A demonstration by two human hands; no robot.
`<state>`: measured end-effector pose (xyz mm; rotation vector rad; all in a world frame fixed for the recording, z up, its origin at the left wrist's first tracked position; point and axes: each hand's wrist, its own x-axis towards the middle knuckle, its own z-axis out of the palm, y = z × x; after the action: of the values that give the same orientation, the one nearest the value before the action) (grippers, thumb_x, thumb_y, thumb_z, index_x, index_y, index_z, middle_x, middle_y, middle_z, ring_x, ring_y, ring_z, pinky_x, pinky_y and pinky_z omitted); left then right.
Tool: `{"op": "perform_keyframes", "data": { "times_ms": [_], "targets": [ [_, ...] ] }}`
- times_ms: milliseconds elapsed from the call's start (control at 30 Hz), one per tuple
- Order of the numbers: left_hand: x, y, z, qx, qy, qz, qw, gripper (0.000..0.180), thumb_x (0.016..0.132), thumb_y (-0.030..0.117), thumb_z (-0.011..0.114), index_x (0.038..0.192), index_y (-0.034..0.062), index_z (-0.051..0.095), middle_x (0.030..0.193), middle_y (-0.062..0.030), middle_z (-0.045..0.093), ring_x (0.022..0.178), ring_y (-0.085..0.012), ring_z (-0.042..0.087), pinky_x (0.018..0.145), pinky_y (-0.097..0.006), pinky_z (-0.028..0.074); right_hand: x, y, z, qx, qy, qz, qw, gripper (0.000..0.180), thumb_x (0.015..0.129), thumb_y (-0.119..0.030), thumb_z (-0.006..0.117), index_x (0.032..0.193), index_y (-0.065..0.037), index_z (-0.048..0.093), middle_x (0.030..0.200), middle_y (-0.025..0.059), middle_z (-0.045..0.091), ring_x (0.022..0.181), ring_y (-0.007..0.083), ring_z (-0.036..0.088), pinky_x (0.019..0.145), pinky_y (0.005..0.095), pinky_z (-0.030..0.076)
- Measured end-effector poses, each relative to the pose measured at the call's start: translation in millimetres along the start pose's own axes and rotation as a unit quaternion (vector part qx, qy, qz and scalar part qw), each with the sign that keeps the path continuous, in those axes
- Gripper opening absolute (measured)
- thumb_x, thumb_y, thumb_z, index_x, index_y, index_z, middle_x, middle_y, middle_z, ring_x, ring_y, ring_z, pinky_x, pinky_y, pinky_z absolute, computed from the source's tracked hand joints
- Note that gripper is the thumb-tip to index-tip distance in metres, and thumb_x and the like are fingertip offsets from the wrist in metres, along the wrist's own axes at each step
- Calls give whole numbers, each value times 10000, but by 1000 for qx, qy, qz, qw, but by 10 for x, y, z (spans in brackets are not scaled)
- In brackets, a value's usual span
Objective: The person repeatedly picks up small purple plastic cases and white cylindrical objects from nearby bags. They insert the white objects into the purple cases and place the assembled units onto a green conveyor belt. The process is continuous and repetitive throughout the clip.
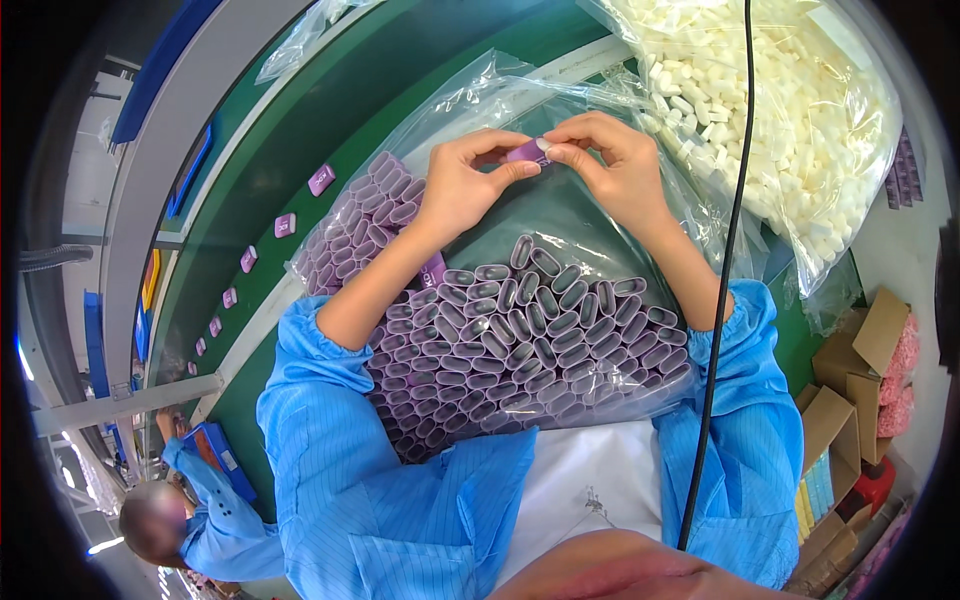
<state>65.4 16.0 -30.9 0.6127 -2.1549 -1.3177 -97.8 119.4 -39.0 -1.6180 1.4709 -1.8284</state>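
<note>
The left hand (468, 182) pinches a small purple case (524, 152) between thumb and fingers. The right hand (618, 172) pinches its pale end. The case is over a crinkly see-through bag (462, 98), past hollow oval purple shells (537, 320). Chunky white bits (790, 145) fill another shiny bag (808, 275).

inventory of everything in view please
case: one, purple, between the hands
open shells: many, purple, centre
small pieces: many, creamy white, upper right
clear bag: one, transparent, around small pieces
blocks: about seven, purple, left row
belt: one, green, under the blocks
cable: one, black, right of centre
boxes: several, brown, lower right
pink items: many, far right
red object: one, lower right
tray: one, blue, lower left
co-worker: one, blue clothing, lower left
sleeves: two, blue, lower centre
left hand: one, bare, pinching the case
right hand: one, bare, pinching the case
</note>
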Motion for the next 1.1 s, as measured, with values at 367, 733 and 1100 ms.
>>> {"op": "perform_keyframes", "data": {
  "times_ms": [367,733,1100],
  "targets": [
    [-70,38,60,-288,-18,-65,955,244,816,0,674,1057,-24,644,948,-78,663,831,-112,615,758,-254,500,3,-94,-40,-20,9,-152,988,104,731,-11,725,814,6,663,836,102,665,760,211,621,679,287,484],
    [-81,108,22,-275,-32,-48,960,266,822,13,676,1078,-31,623,964,-84,661,866,-123,620,790,-264,503,-30,-178,-36,-76,-9,-169,983,145,731,-15,734,811,9,615,868,124,634,761,228,621,654,293,502],
    [-88,100,7,-228,-29,-33,973,276,809,-16,681,1074,-50,613,981,-96,659,896,-119,619,826,-253,497,-64,-180,-33,-82,-39,-184,979,242,702,-45,767,786,-13,543,898,112,609,733,212,591,636,287,491]
  ]
}}
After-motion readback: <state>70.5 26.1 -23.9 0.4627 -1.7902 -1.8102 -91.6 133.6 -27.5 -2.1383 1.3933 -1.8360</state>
